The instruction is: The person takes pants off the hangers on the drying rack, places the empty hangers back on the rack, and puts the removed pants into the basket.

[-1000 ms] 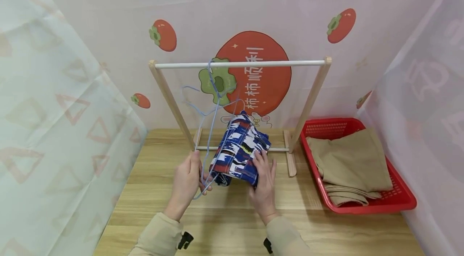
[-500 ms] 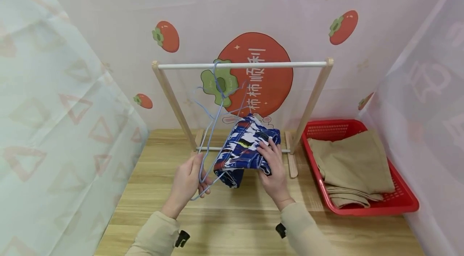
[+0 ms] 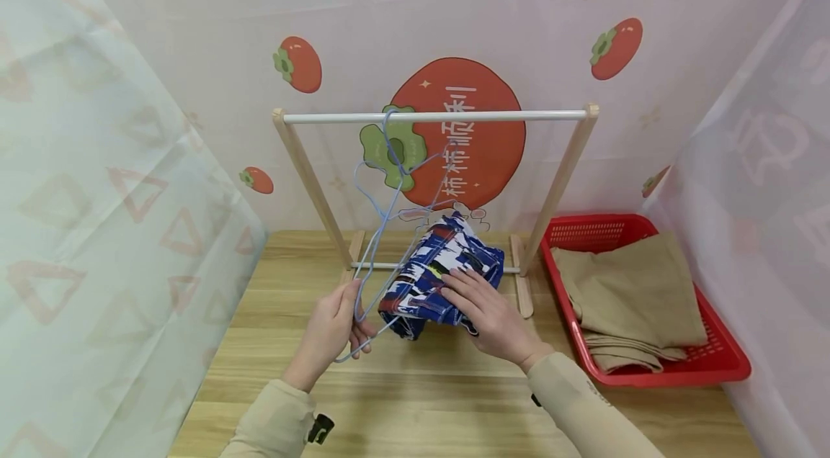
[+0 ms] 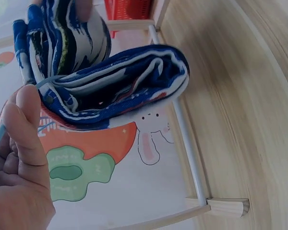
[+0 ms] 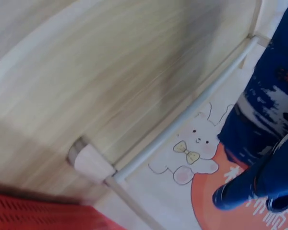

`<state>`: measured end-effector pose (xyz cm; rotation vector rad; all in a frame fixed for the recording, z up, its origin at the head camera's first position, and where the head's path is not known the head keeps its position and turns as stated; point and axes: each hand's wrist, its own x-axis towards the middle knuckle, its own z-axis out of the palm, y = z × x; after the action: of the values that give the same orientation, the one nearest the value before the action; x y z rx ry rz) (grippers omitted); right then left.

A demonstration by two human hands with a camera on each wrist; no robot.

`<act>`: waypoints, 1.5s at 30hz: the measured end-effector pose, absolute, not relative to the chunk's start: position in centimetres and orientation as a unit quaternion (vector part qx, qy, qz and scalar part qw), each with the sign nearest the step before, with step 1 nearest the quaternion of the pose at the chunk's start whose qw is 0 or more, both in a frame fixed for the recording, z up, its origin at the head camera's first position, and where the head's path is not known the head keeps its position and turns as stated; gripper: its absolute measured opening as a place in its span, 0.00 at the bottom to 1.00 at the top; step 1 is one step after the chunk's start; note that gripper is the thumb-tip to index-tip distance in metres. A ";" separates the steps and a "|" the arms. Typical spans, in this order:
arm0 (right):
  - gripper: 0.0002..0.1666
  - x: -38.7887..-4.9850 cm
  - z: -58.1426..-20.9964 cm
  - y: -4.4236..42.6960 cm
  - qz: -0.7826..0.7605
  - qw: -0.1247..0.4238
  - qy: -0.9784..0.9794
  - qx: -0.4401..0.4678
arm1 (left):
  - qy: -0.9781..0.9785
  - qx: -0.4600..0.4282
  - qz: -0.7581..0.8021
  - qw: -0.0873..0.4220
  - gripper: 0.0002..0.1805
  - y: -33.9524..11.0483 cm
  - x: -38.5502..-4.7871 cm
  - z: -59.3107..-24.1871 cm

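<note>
A thin blue wire hanger (image 3: 382, 227) is hooked over the rack's white bar; its wires overlap, and whether a second hanger is among them I cannot tell. My left hand (image 3: 327, 328) holds the hanger's near lower end between thumb and fingers. Folded blue, white and red patterned pants (image 3: 424, 285) drape over the hanger's lower wire. In the left wrist view the layered end of the pants (image 4: 120, 96) faces the camera, beside my left thumb. My right hand (image 3: 496, 317) rests on top of the pants with its fingers extended; its thumb is hidden.
A wooden rack with a white top bar (image 3: 493, 115) stands at the back of the wood-grain table (image 3: 415, 415). At the right, a red plastic basket (image 3: 720, 343) contains folded tan cloth (image 3: 629, 292). Printed fabric walls enclose the back and sides.
The pants and hanger have shifted slightly to the right. My right hand has moved right and now lies flatter over the pants. My left hand keeps its hold on the hanger.
</note>
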<state>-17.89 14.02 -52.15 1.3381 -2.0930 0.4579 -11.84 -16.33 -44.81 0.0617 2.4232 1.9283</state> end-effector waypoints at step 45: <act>0.22 -19.0 -49.1 15.6 0.106 0.439 -0.750 0.483 | 0.864 0.072 0.498 0.008 0.25 -17.6 -12.8 -45.9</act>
<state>-19.02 15.64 -49.07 1.1997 -1.8632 0.2636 -12.77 -17.64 -45.87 0.2263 2.6993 1.5577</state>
